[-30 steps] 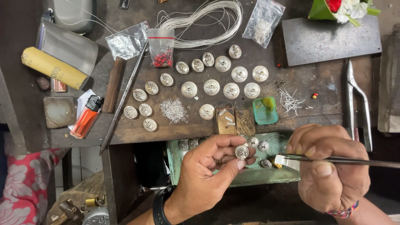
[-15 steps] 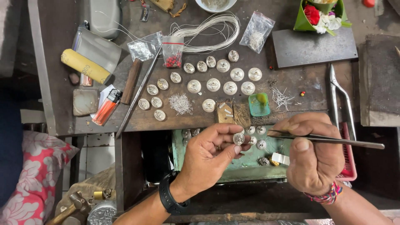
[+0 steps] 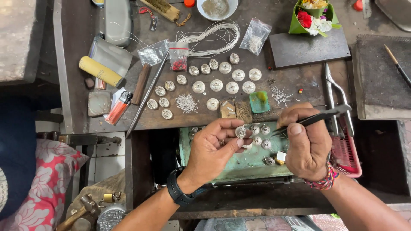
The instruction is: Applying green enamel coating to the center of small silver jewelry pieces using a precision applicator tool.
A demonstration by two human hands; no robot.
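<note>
Slanting up-right — dark tweezers [image 3: 319,117] in right hand [image 3: 306,143], tips toward silver disc [image 3: 240,131].

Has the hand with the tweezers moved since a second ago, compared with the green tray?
Hardly. The right hand still sits over the green tray's right end, with the tweezers angled up rather than level.

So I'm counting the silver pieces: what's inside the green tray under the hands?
In the green tray lie a few round silver discs and a small white block. Left hand and right hand hide the rest.
</note>
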